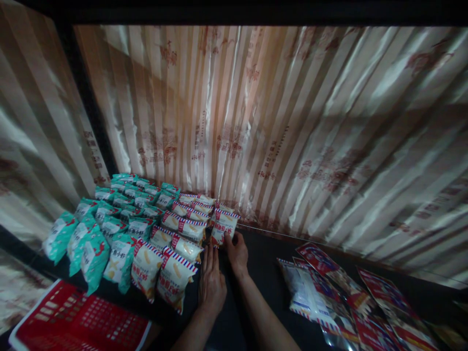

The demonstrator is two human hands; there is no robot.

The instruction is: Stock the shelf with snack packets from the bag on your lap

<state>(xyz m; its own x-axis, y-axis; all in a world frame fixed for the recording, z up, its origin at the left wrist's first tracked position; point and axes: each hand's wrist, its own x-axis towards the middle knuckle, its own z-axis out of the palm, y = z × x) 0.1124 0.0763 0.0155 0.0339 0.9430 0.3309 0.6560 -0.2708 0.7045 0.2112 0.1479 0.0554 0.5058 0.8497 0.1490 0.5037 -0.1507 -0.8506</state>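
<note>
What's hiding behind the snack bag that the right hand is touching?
Behind that bag, the top of another bag peeks out, with the wrinkly sheet farther back. That bag covers the rest, so I can't tell what's lower down.

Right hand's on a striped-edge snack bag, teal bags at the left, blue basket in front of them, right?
Not blue: the head view shows the basket is red. The right hand is on the striped-edge snack bag, teal bags at the left.

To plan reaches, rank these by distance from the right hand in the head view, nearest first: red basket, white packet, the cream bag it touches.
1. Cream bag: touching the right hand.
2. White packet: lying to its right.
3. Red basket: lower left.
</note>
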